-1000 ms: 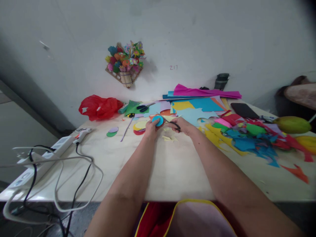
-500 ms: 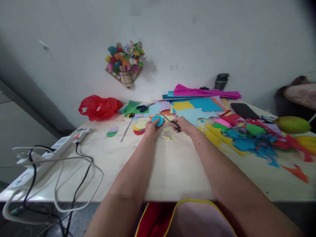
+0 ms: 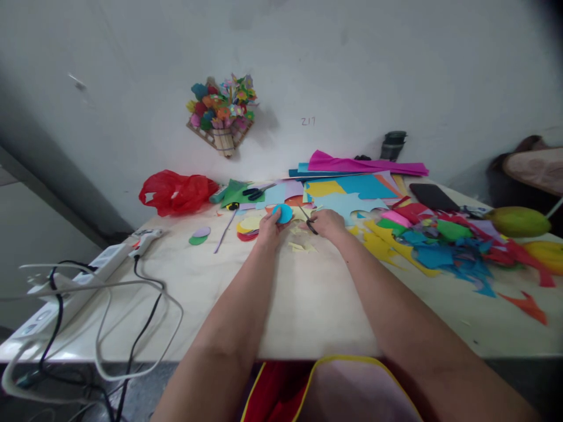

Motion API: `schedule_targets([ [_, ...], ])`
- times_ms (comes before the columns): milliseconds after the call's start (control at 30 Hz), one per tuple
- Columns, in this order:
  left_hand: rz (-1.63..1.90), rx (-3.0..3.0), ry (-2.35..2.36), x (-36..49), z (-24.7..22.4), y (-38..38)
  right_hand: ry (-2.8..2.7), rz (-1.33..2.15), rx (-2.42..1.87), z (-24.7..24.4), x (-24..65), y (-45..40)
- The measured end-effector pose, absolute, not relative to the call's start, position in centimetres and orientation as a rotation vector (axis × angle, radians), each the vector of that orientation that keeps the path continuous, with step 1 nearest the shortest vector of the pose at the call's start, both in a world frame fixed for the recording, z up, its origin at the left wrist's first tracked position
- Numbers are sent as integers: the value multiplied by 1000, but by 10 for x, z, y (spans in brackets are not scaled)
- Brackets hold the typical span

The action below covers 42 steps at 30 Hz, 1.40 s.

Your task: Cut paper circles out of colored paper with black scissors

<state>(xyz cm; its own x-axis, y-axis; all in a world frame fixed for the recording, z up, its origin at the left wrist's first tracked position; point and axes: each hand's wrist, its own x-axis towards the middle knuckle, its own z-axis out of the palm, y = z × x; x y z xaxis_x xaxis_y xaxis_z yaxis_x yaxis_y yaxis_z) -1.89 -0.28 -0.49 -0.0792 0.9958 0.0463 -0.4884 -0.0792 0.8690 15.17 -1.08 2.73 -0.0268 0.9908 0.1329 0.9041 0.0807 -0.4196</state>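
Note:
A round blue paper disc [image 3: 285,214] is pinched between the thumb and fingers of my left hand [image 3: 269,227]. My right hand [image 3: 328,223] grips a pair of dark-handled scissors [image 3: 309,221], whose blades point up and left, a short way to the right of the disc. Beside my left hand lies a small pile of paper circles, a pale yellow circle [image 3: 250,223] on top and a red one [image 3: 247,237] lower down. Pale yellow paper scraps [image 3: 301,246] are scattered on the table below and between my hands.
A second pair of scissors [image 3: 257,192] rests on green paper. Coloured sheets [image 3: 373,186] and a heap of paper offcuts [image 3: 453,243] spread to the right. A red plastic bag [image 3: 176,193], a power strip [image 3: 74,293] with loose cables and a lilac circle [image 3: 202,231] are at left.
My right hand with the scissors has shifted slightly to the right, so the blades stand farther from the blue disc. My left hand has barely moved, and the disc faces up more fully.

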Motion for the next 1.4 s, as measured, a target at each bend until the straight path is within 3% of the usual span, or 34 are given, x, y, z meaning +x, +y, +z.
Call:
schedule_targets([
  [333, 1453, 939, 812, -17, -11, 1, -2057, 397, -1802, 19, 152, -7],
  [500, 1448, 941, 803, -16, -11, -1, -2040, 714, -1539, 17, 154, -4],
  [833, 1462, 930, 798, -18, -13, -1, -1492, 1157, -1244, 27, 149, -17],
  [1400, 1414, 946, 807, -18, -16, 3, -1475, 1149, -1208, 22, 141, -14],
])
